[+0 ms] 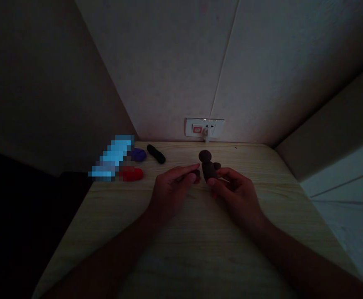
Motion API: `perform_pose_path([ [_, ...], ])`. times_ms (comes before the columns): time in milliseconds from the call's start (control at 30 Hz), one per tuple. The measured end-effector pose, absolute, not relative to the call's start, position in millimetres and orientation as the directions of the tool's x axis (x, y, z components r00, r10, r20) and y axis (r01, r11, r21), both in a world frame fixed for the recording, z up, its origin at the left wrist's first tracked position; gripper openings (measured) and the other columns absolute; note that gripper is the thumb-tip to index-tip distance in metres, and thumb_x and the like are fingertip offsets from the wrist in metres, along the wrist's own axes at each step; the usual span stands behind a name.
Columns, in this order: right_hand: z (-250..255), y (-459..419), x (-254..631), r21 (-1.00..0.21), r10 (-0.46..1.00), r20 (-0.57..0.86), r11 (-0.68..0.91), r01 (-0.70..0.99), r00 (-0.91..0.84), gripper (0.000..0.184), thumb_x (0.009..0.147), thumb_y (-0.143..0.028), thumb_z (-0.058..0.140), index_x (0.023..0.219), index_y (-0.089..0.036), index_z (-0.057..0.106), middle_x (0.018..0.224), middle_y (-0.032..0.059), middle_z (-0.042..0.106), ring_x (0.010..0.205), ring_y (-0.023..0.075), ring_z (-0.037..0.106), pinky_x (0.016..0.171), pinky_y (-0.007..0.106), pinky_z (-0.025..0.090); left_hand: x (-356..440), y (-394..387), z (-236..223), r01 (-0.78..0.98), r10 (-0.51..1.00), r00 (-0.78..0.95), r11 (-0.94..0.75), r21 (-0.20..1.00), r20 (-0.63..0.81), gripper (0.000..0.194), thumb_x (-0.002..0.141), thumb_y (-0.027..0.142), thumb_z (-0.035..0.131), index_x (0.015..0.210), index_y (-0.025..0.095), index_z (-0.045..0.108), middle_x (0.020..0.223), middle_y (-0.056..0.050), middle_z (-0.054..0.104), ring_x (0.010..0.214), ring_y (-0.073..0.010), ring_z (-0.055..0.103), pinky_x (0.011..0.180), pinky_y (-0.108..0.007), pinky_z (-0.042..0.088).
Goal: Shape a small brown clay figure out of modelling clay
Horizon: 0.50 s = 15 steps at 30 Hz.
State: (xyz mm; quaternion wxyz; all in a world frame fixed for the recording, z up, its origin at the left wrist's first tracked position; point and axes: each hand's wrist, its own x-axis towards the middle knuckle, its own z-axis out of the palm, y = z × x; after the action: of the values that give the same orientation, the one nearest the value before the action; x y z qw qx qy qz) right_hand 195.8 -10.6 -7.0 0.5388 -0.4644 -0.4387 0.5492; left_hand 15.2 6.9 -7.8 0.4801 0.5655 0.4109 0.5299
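A small dark brown clay figure (207, 164), with a round head and a stubby body, stands upright between my hands over a pale wooden table (200, 232). My right hand (234, 193) pinches the figure's lower body with its fingers closed. My left hand (173, 187) has its fingertips pinched on a small dark lump at the figure's left side. The light is dim, so fine details are hard to see.
At the back left of the table lie a black roll (156, 154), a purple lump (138, 155), a red roll (131, 174) and a blurred blue patch (112, 158). A wall socket (204, 127) sits just above the table's far edge. Walls close in on both sides.
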Motion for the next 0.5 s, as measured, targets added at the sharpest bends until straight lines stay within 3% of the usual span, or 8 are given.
perform_pose_path([
  [133,-5.9,-10.0,195.3,-0.987,0.999,-0.032,-0.029,-0.157,0.014,0.025,0.073,-0.033,0.089,0.087,-0.021,0.072,0.062,-0.0045,0.065,0.053,0.0096,0.056,0.051,0.022,0.043,16.4,7.9,-10.1,-0.022,0.98,0.073,-0.183,0.983,0.184,0.023,0.085,0.022,0.077,0.107,0.02,0.081,0.105,-0.006,0.083,0.094,-0.0206,0.08,0.087,-0.032,0.065],
  [500,-7.7,-10.0,195.3,-0.984,0.998,-0.056,-0.053,-0.17,0.012,0.026,0.072,-0.034,0.089,0.087,-0.022,0.071,0.061,-0.005,0.064,0.052,0.0092,0.054,0.05,0.021,0.04,15.5,2.4,-5.6,0.014,0.988,-0.029,-0.153,0.988,0.154,0.008,0.078,0.022,0.084,0.086,0.024,0.084,0.083,-0.001,0.084,0.076,-0.0178,0.079,0.072,-0.026,0.064],
])
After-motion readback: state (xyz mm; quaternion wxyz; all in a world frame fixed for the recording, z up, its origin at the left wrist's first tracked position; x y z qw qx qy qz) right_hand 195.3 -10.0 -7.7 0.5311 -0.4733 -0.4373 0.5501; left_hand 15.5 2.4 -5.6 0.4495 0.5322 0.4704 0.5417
